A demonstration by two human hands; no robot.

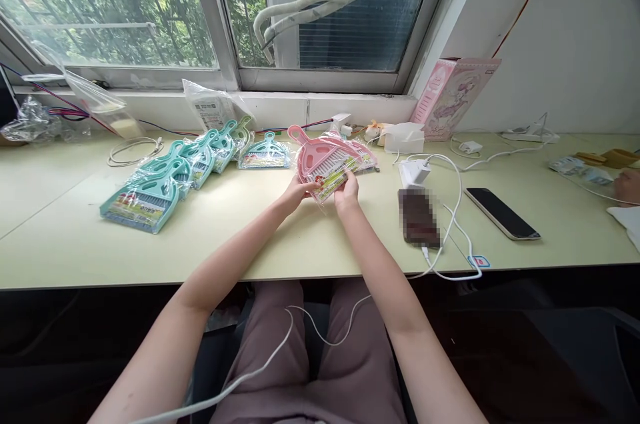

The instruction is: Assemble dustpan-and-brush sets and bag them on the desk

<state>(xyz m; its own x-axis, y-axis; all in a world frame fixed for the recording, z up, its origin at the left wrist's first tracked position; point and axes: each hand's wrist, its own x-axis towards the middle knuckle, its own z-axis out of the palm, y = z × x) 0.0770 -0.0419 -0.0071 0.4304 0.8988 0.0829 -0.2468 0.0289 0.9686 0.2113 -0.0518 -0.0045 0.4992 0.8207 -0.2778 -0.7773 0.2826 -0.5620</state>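
Between my two hands is a pink dustpan and brush set (320, 156) in clear plastic wrap, tilted, with a printed label along its lower edge. My left hand (299, 193) grips its lower left corner. On the lower right edge, my right hand (348, 189) is closed with the thumb over the label. Behind it, more pink wrapped sets (366, 155) show in part. To the left, several teal dustpan and brush sets (145, 201) overlap in a slanting row, and a single teal set (265, 152) lies apart from them.
A charging phone (419, 219) with white cables and another phone (503, 213) lie on the right. Against the wall stands a pink box (454, 99). Plastic bags (213, 106) rest by the window. Another person's hand (628, 185) shows at the far right edge.
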